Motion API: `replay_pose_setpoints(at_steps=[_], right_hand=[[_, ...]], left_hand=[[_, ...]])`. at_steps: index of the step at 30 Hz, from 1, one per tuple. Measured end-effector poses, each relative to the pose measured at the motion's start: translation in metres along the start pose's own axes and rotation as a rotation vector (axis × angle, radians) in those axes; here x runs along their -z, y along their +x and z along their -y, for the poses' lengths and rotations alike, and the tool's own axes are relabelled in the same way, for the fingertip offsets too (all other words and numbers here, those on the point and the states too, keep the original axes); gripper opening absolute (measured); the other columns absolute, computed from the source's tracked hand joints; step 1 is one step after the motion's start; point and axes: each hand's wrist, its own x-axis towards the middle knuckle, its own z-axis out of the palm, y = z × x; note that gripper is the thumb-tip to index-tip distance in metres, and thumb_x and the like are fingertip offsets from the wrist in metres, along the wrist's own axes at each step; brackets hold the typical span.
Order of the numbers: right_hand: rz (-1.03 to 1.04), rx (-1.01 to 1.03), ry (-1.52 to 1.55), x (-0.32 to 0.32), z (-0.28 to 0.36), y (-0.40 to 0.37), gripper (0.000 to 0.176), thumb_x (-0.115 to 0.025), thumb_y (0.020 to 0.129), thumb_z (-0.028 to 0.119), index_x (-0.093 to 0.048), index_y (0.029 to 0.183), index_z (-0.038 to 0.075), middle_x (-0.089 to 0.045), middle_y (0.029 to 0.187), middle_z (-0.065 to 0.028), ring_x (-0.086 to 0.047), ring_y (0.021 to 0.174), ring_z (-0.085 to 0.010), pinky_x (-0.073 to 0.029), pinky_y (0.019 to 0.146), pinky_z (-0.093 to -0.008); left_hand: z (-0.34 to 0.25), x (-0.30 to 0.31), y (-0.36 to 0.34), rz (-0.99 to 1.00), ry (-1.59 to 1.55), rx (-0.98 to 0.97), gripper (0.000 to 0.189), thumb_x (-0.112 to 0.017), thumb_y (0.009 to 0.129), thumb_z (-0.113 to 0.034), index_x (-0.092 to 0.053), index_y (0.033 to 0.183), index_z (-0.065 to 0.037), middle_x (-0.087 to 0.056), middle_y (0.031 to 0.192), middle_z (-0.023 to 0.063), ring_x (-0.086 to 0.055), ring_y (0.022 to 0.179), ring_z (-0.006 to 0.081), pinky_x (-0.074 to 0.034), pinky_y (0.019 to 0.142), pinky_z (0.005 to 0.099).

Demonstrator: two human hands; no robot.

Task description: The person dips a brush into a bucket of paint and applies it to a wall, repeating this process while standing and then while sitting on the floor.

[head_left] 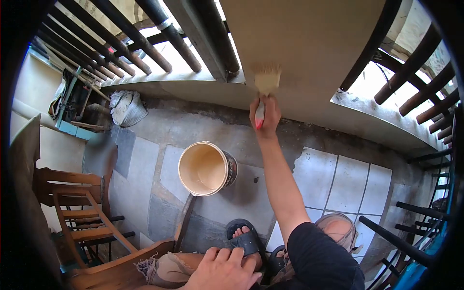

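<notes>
My right hand (267, 116) is stretched forward and closed around the handle of a paintbrush (267, 79). The brush's wide, pale bristles press against the beige wall (304, 43), and the red end of its handle points back toward me. My left hand (224, 270) rests on my left leg, fingers loosely bent, with nothing visible in it. On the floor between my feet and the wall stands an open bucket (205, 168), its inside coated cream, with some paint-coloured liquid at the bottom as far as I can see.
A wooden chair (89, 212) stands at the left. A white sack (127, 107) lies by the wall at the back left. Dark metal bars (125, 36) flank the wall on both sides. White tiles (343, 181) cover the floor at the right, with dark rods (396, 239) beyond.
</notes>
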Motion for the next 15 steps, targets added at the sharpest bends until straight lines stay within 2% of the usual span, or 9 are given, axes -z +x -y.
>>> replay_pose_setpoints(at_steps=[2,4,7,9,12,14,15], right_hand=[[0.033,-0.212,-0.001,0.014,0.000,-0.036,0.021,-0.063,0.075,0.000,-0.057,0.095,0.004,-0.054,0.074,-0.0107,-0.056,0.067,-0.0238,-0.048,0.064,-0.0316],[-0.016,-0.277,-0.032,0.022,-0.004,-0.071,0.020,-0.061,0.076,0.000,-0.057,0.095,0.003,-0.055,0.077,-0.0108,-0.056,0.070,-0.0232,-0.047,0.065,-0.0308],[-0.033,-0.325,-0.049,0.015,0.001,-0.078,0.022,-0.061,0.074,-0.001,-0.057,0.096,0.002,-0.057,0.080,-0.0121,-0.056,0.073,-0.0259,-0.047,0.064,-0.0325],[0.017,-0.289,-0.035,0.003,0.002,-0.048,0.020,-0.061,0.074,-0.001,-0.056,0.093,0.001,-0.057,0.082,-0.0138,-0.056,0.075,-0.0293,-0.047,0.064,-0.0347],[-0.086,-0.172,0.012,-0.009,0.020,0.015,0.020,-0.062,0.072,-0.004,-0.056,0.091,0.002,-0.056,0.081,-0.0152,-0.055,0.072,-0.0315,-0.046,0.064,-0.0360],[-0.167,0.036,0.049,-0.008,0.041,0.041,0.021,-0.063,0.071,-0.005,-0.056,0.090,0.002,-0.055,0.081,-0.0160,-0.055,0.072,-0.0313,-0.046,0.063,-0.0353],[-0.165,0.043,0.051,-0.005,0.049,0.047,0.021,-0.063,0.071,-0.005,-0.056,0.090,0.002,-0.055,0.081,-0.0160,-0.055,0.072,-0.0313,-0.046,0.063,-0.0353]], left_hand=[[-0.001,0.001,0.003,0.005,0.028,0.010,0.029,-0.053,0.085,-0.030,-0.059,0.095,-0.003,-0.056,0.095,0.0166,-0.054,0.090,0.0304,-0.040,0.082,0.0408],[-0.002,-0.003,0.004,0.002,0.042,0.006,0.029,-0.054,0.085,-0.030,-0.059,0.096,-0.003,-0.056,0.095,0.0163,-0.054,0.090,0.0302,-0.040,0.081,0.0410],[-0.003,-0.008,0.003,0.005,0.053,-0.005,0.030,-0.054,0.084,-0.031,-0.059,0.096,-0.004,-0.056,0.094,0.0160,-0.054,0.090,0.0302,-0.041,0.080,0.0411],[-0.003,-0.012,0.003,0.014,0.047,-0.026,0.030,-0.055,0.084,-0.031,-0.059,0.096,-0.004,-0.056,0.094,0.0160,-0.055,0.090,0.0303,-0.041,0.080,0.0409],[0.002,-0.011,0.003,0.025,0.018,-0.020,0.030,-0.054,0.085,-0.030,-0.059,0.095,-0.003,-0.056,0.094,0.0166,-0.055,0.089,0.0306,-0.041,0.080,0.0402],[0.004,-0.002,0.004,0.087,0.033,0.047,0.029,-0.052,0.086,-0.028,-0.058,0.094,-0.001,-0.056,0.093,0.0172,-0.056,0.088,0.0308,-0.041,0.080,0.0397],[0.004,0.001,0.003,0.062,0.040,0.047,0.028,-0.051,0.087,-0.027,-0.057,0.093,0.000,-0.056,0.093,0.0175,-0.056,0.089,0.0308,-0.041,0.080,0.0400]])
